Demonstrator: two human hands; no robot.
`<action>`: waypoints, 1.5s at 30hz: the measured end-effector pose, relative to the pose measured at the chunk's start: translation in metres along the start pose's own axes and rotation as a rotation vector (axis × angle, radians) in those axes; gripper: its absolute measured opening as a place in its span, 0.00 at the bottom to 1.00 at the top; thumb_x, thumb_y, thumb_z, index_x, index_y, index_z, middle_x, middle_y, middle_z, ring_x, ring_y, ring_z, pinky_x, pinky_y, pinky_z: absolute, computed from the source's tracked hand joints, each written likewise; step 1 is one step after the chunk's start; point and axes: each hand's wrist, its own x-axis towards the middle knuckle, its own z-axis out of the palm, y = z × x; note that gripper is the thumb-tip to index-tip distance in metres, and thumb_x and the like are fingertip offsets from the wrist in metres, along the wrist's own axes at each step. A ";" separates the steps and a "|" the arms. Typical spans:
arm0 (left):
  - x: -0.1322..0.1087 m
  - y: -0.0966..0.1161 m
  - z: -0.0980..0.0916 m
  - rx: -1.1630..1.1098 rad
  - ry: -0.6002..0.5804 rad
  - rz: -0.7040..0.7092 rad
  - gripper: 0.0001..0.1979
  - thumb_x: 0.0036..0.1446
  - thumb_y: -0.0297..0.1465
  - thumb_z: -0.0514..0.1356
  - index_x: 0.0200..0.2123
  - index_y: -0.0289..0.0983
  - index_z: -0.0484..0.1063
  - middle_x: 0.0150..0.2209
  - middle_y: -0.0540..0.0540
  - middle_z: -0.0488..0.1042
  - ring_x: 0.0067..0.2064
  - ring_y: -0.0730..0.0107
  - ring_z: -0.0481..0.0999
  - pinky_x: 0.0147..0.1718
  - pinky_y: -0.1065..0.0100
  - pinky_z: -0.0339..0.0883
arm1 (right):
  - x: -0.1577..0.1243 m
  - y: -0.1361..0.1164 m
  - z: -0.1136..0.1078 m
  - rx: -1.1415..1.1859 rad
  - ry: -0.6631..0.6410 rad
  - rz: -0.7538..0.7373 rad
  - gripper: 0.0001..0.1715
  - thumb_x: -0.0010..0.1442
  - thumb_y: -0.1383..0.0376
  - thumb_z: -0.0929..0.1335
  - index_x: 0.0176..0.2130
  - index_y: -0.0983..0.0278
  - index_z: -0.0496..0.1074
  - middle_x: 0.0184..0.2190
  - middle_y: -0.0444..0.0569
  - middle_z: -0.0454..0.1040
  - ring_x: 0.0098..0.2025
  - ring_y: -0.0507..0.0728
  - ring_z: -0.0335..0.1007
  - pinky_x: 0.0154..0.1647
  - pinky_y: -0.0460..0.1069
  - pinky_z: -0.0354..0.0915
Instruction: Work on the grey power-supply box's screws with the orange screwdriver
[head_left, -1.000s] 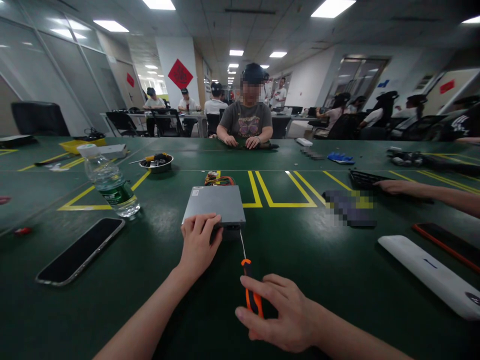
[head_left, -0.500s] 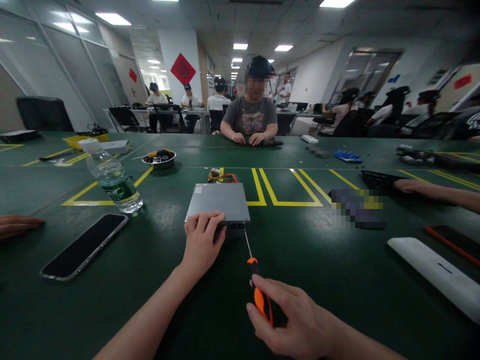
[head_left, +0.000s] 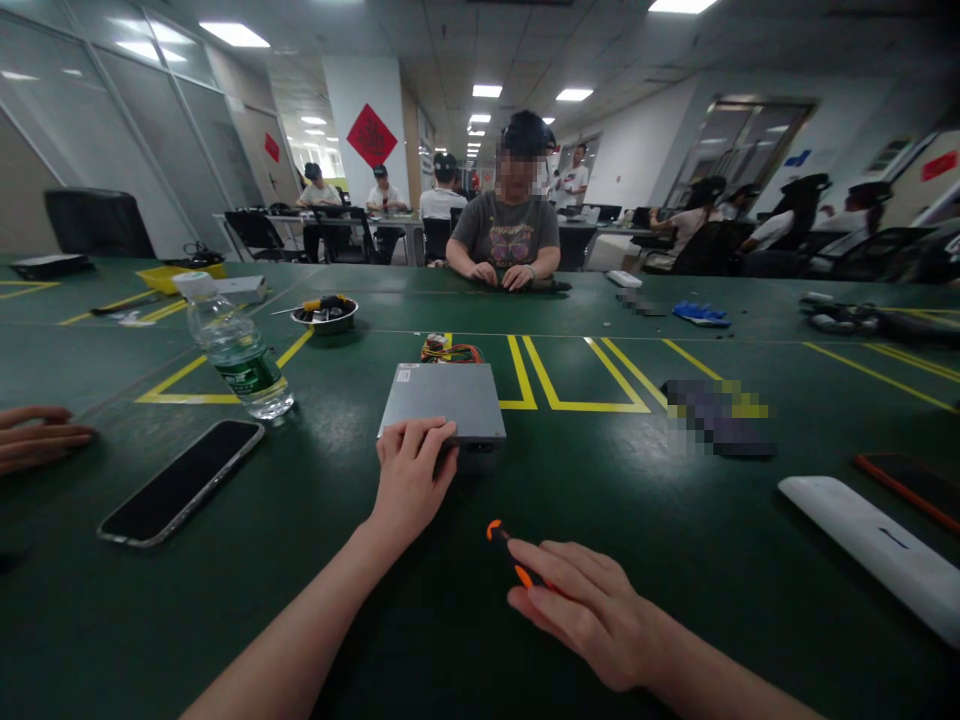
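A grey metal computer power supply (head_left: 446,390) lies flat on the green table, its bundle of coloured wires (head_left: 452,350) at the far side. My left hand (head_left: 412,460) grips its near left edge, fingers over the top and thumb against the near face. To the right and closer to me, my right hand (head_left: 581,600) is closed round the orange and black handle of a screwdriver (head_left: 496,534). The screwdriver is apart from the power supply. Its shaft cannot be made out here.
At left stand a water bottle (head_left: 251,370) and a phone (head_left: 184,482); another person's hand (head_left: 41,438) rests beyond. A metal bowl (head_left: 330,318) holds tools. A white elongated case (head_left: 870,540) lies right. Across the table sits a person (head_left: 504,235).
The screwdriver has come away from the power supply's near face and tilted in my right hand. My left hand stays on the box. The other person's hand at right has left view.
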 end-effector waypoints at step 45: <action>-0.001 -0.002 0.002 -0.006 -0.013 -0.011 0.12 0.55 0.30 0.56 0.44 0.41 0.67 0.46 0.45 0.69 0.46 0.57 0.60 0.43 0.57 0.56 | 0.008 -0.023 0.000 -0.193 -0.245 0.014 0.13 0.59 0.67 0.59 0.41 0.66 0.69 0.40 0.61 0.74 0.37 0.57 0.71 0.36 0.50 0.68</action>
